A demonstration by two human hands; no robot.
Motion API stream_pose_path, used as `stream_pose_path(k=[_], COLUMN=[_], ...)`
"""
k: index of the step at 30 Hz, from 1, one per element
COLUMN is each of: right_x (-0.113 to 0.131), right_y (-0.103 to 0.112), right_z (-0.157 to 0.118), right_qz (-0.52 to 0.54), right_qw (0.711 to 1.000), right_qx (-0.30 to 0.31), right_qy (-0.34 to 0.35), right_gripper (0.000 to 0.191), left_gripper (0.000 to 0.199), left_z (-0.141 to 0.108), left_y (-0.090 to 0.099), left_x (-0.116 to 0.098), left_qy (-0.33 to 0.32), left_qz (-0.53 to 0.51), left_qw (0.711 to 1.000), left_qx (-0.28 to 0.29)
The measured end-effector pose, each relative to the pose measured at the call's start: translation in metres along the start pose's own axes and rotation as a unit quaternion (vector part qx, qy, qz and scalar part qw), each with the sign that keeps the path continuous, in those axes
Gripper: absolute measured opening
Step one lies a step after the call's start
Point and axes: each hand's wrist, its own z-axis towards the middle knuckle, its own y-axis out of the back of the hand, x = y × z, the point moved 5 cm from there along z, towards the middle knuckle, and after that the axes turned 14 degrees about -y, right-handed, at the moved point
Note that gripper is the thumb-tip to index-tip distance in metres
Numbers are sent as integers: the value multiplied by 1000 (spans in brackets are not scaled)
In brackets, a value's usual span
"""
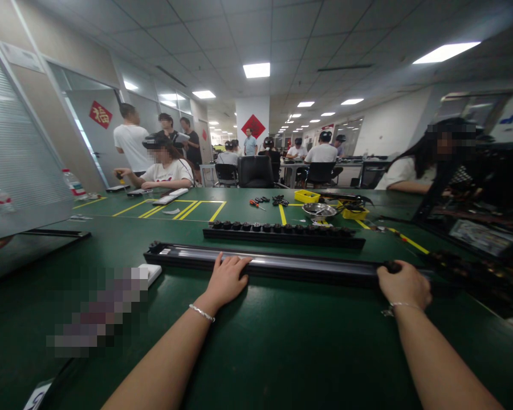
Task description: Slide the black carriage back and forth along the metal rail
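Note:
A long black metal channel (299, 263) with a shiny inner strip lies across the table in front of me. My left hand (228, 277) rests on its near edge, left of the middle, with fingers stretched out over it. Toward the right end, my right hand (404, 285) curls around a small round black part (392, 266) at the channel. My fingers hide most of that part, so whether it is seated in the channel cannot be seen. Just behind lies a shorter black rail (282, 234) carrying a row of several round black pieces.
The green table (303, 353) has yellow tape lines. Behind the rails are a metal bowl (320, 211), a yellow bin (306, 196) and an orange-handled screwdriver (256, 204). A white power strip (151, 273) lies left. A dark rack (479, 210) stands right. People sit across and beside.

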Motion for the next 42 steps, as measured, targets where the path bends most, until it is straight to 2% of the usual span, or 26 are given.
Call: stream_pose_path(k=[12, 27, 37, 42], right_x=[1, -1, -17, -20], right_y=[5, 6, 4, 7], right_z=[-3, -2, 15, 18], right_qz=[-18, -14, 13, 18], right_qw=[1000, 999, 998, 998], right_qx=[1, -2, -20, -39], right_qy=[-20, -43, -61, -49], right_gripper=[57, 52, 49, 44], left_gripper=[45, 44, 45, 45], left_z=[0, 0, 0, 0], left_y=[-1, 1, 1, 1], left_x=[0, 0, 0, 0], left_qy=[0, 2, 3, 4], left_qz=[-1, -3, -10, -9], left_qw=[1000, 1000, 1000, 1000], left_qx=[-3, 1, 4, 6])
